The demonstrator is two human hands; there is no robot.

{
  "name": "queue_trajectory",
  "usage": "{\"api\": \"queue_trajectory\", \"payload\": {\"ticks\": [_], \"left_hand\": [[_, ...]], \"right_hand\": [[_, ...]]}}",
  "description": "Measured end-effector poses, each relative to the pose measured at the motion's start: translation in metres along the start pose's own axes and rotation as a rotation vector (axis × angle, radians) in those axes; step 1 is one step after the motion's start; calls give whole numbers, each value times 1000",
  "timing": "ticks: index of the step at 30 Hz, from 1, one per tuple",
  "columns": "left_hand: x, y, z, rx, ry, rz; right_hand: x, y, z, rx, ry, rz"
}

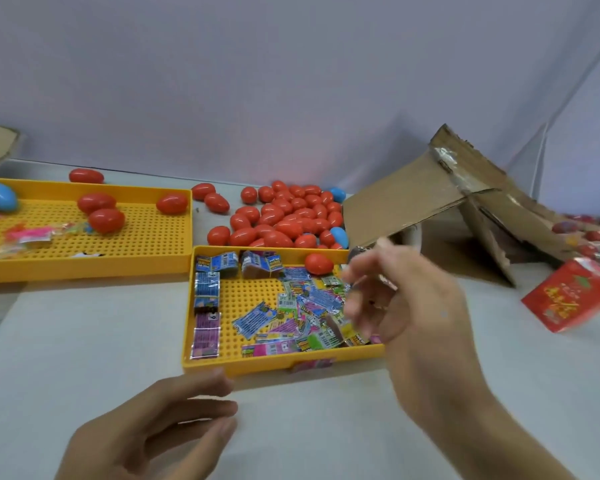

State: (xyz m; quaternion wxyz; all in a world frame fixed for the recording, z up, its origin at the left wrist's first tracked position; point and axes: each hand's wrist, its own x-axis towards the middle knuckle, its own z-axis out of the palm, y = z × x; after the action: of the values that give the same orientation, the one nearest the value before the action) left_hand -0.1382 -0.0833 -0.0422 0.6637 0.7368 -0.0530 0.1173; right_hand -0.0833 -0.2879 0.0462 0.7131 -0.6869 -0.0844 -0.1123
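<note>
Just in front of the near yellow tray (257, 367), the left hand (160, 420) lies over the desk (84, 341) with its fingers relaxed and holding nothing, the fingertips close to the tray's front wall. Inside the tray, a loose heap of small printed packets (291, 317) covers the right half, and a neat row of packets (207, 306) lines its left wall. The right hand (406, 306) hovers over the tray's right side, blurred, with its fingers loosely curled above the heap; whether they pinch a packet I cannot tell. The step looks like sorting the loose packets into the row. To do it well, take 1 packet at a time by its edge, keep it flat, and let the left hand steady the tray's front wall so that it does not slide. 1 red egg (318, 264) sits by the tray's back wall, so reach round it. Beyond the tray lies a pile of red eggs (284, 220), and to the tray's right a torn cardboard box (413, 202)
</note>
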Motion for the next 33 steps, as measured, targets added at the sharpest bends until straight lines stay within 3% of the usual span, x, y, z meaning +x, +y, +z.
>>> {"api": "queue_trajectory", "payload": {"ticks": [2,4,8,13,17,19,23,26,28,33], "left_hand": [[1,1,-4,4,4,31],[3,1,-8,34,-39,71],[1,7,-16,-7,-150,43],[15,7,-26,87,-100,5],[69,31,-37,557,-147,393],[106,42,-43,601,-61,472],[187,35,-67,703,275,343],[218,-2,-87,1066,175,37],[218,-21,-92,1183,78,-51],[202,-7,-86,992,202,196]], "right_hand": [[-35,30,37,97,-182,128],[-56,57,52,133,-260,161],[-61,66,58,148,-250,194],[-56,73,60,102,-226,171],[-51,72,63,154,-206,166],[-51,73,61,153,-216,193],[-50,69,62,174,-227,231],[-50,70,61,174,-234,251],[-50,70,61,169,-244,259],[-49,70,61,180,-234,259]]}}
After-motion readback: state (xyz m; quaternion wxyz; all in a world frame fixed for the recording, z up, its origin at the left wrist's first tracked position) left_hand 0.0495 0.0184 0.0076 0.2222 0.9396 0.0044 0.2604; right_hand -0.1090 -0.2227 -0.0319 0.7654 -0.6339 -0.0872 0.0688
